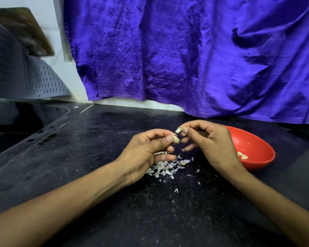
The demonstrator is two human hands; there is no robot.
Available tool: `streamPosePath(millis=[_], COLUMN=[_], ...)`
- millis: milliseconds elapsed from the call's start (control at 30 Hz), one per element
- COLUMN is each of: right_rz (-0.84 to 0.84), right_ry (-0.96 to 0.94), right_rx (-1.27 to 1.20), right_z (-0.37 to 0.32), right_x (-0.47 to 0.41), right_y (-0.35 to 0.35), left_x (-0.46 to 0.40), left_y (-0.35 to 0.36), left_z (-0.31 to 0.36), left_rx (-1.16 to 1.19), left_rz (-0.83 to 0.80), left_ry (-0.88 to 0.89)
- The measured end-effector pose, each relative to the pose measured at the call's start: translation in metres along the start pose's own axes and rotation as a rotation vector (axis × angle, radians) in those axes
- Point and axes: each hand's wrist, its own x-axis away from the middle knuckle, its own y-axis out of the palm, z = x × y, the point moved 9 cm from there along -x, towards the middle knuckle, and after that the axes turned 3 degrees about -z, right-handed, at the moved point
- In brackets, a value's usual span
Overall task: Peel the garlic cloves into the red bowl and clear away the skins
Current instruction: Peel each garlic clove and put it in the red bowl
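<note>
- Pale garlic clove (176,139), small and likely slippery, sits pinched in our left hand (150,150) above the black counter (96,148).
- Our right hand (207,141) pinches a papery skin strip (178,130), light and easily torn.
- Skins (161,169) pile below; the red bowl (253,148) waits just right.

- One head-worn wide-angle view, looking forward and down along both forearms.
- The hands (177,145) sit close, mid-frame, above the dark counter (96,148).
- Far across the scene hangs a purple cloth (185,50), facing the camera.
</note>
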Motion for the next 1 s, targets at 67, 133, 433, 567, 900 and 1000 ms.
streamPosePath(millis=[67,133,433,567,900,1000], right_rz=[0.025,0.035,0.027,0.009,-0.024,-0.054], right_ry=[-0.013,-0.023,-0.070,-0.081,-0.142,-0.242], right_rx=[0.013,0.025,0.035,0.073,0.130,0.237], right_z=[-0.003,-0.004,-0.006,-0.008,-0.013,-0.021], right_x=[-0.001,-0.001,0.000,0.002,0.004,0.007], right_y=[-0.005,-0.007,-0.005,-0.002,0.004,0.009], left_x=[0.000,-0.001,-0.003,-0.004,-0.003,-0.003], left_y=[0.001,0.001,-0.004,-0.003,-0.005,-0.006], left_z=[-0.002,-0.001,0.006,0.006,0.004,0.006], left_rx=[0.002,0.009,0.025,0.013,0.024,0.042], left_rz=[-0.018,-0.015,0.022,0.014,0.019,0.037], left_ry=[-0.013,-0.014,-0.001,-0.001,-0.009,0.001])
